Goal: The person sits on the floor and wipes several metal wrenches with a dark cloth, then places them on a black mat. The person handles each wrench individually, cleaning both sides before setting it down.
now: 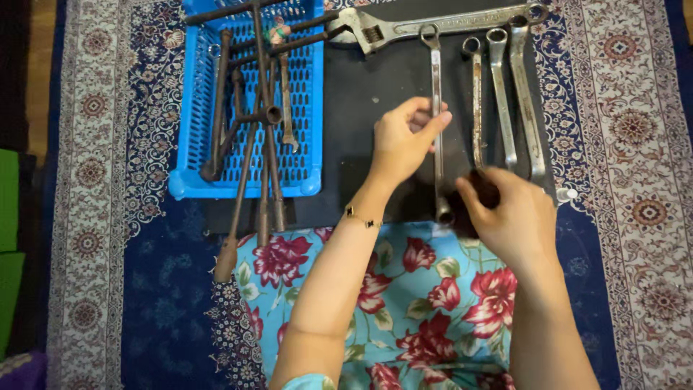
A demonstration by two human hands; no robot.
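**Wrench held at two points over the dark mat**

Person seated on the floor, floral skirt (404,303) over the lap, patterned carpet (635,144) all round. A dark mat (354,123) is laid on the carpet just ahead of the knees, probably to keep greasy tools off the weave.

Left hand (401,144): fingers curled round the mid-shank of a long combination wrench (437,144), thumb on one side, fingers on the other. A closed grip, firm by the look of it. The wrench runs away from the person, ring end far, lower end near the lap.

Right hand (509,217): partly curled, fingertips pinching a small dark wad (482,189), cloth or scouring pad, cannot tell which. It sits just beside the wrench's lower end. Holding the shank steady with one hand would leave the other free to work on the metal; that is my reading.

To the right of the held wrench, three more wrenches (502,108) lie side by side on the mat, ring ends away, roughly parallel, looking sorted. One shows rust. A large adjustable wrench (433,27) lies crosswise along the mat's far edge.

On the left, a blue plastic basket (195,144) holds a jumble of rusty rods, sockets and a cross-shaped brace (260,108); several stick out over the near rim. A small white thing (567,193) rests at the mat's right edge, too small to identify.
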